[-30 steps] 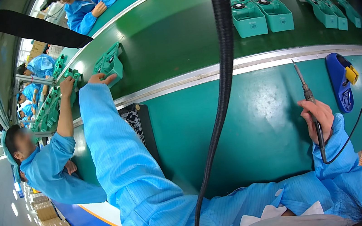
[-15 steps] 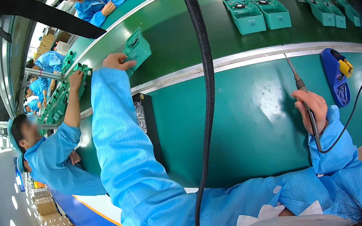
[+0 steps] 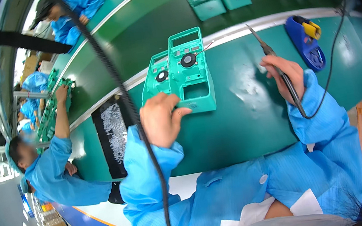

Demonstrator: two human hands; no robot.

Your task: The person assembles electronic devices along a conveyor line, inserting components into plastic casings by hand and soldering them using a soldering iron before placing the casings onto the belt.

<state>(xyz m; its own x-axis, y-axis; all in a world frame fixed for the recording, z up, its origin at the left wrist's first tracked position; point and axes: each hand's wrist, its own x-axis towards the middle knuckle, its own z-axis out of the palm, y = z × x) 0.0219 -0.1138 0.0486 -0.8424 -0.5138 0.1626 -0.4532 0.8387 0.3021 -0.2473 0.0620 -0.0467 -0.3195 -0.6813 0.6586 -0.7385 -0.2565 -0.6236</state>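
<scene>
1. Since the earlier frame, your left hand (image 3: 161,119) has brought the pair of teal housings (image 3: 178,74) off the conveyor belt (image 3: 145,31) to in front of you, over the workbench (image 3: 246,125).
2. Your left fingers and thumb grip their near end, seemingly to keep the open faces toward you; you may be bearing their weight, but I cannot tell whether they touch the bench.
3. Your right fingers are closed around the soldering iron (image 3: 266,48), tip pointing away, probably to keep it off your sleeve.
4. Each housing you hold contains a round black speaker (image 3: 188,60); thin wires (image 3: 207,46) stick out from the right one.
5. A black tray (image 3: 100,137) left of your left hand holds many small pale pieces (image 3: 114,128).
6. The blue iron stand (image 3: 299,45) holds a yellow insert (image 3: 312,30), likely placed within your right hand's reach.
</scene>
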